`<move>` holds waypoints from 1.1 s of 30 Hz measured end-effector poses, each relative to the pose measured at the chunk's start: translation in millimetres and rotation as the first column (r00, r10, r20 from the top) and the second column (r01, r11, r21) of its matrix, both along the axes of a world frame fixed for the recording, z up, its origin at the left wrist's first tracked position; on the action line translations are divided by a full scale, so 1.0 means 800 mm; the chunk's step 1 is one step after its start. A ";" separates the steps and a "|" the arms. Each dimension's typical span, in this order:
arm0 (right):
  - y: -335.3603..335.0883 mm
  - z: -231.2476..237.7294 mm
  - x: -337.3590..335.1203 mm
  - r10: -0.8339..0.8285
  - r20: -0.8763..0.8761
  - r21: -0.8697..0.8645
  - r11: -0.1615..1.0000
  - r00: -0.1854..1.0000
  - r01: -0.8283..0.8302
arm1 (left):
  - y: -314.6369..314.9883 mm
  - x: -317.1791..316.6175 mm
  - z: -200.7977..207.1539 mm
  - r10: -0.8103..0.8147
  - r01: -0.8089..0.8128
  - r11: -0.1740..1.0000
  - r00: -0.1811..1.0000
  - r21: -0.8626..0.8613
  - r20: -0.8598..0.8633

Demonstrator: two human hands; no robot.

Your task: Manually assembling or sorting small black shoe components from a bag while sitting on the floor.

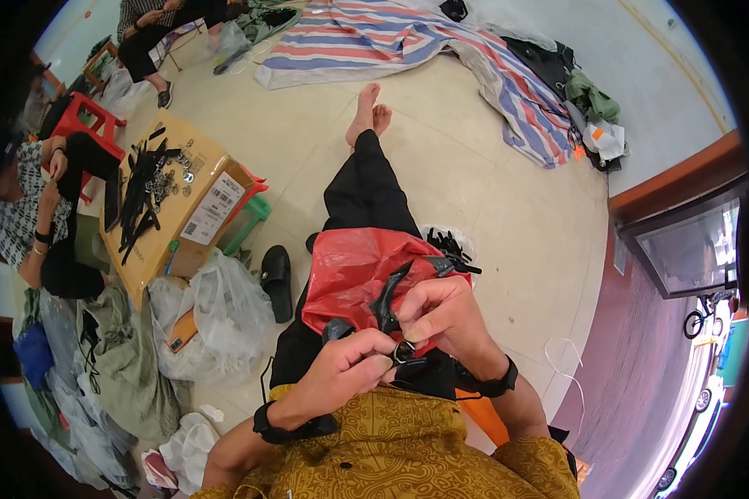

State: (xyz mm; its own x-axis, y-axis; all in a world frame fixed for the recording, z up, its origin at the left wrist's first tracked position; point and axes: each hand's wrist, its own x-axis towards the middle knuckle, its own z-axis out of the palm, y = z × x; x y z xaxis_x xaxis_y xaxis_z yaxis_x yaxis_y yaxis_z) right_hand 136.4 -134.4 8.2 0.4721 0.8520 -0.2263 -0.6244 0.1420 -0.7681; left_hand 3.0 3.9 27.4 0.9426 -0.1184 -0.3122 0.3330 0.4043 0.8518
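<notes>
Over my lap, my left hand (354, 366) and my right hand (445, 316) meet, both with closed fingers. Thumb and fingertips of each pinch a small dark metal ring-like clasp (404, 351). A black strap (389, 299) runs up from near my right hand across a red plastic bag (341, 266) spread on my thighs. Whether the strap is joined to the clasp I cannot make out. Another black piece (337, 329) lies beside my left knuckles. Past my right hand, a bundle of black straps (451, 249) rests in a clear bag.
To my left, a cardboard box (175, 241) carries black straps and metal clasps (183, 170). A person sits behind it, another farther off. Plastic bags (233, 299) and green cloth (133, 374) lie on the floor. A black slipper (276, 283) is beside my leg; a striped sheet (374, 33) lies ahead.
</notes>
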 end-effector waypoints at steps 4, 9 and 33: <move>0.000 -0.006 0.001 -0.040 0.062 -0.040 0.998 0.997 0.043 | 0.000 0.004 -0.010 0.011 -0.011 1.000 1.000 -0.006 -0.013; -0.022 0.021 0.011 -0.109 0.685 -0.069 0.975 0.720 0.213 | -0.008 0.032 -0.010 -0.071 0.053 0.989 0.989 0.139 0.126; -0.021 -0.020 -0.025 -0.211 0.936 0.223 0.975 0.281 -0.011 | -0.037 0.027 0.037 -0.299 0.192 0.763 0.952 0.617 0.073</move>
State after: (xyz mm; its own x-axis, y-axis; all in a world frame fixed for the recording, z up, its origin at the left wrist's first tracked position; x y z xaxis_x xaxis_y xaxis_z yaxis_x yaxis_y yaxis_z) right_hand 116.5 -151.1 -7.8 0.3410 0.7471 0.5706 0.5598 0.3262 -0.7617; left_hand 24.3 -25.5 56.8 0.9492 -0.1928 -0.2488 0.1899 -0.2794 0.9412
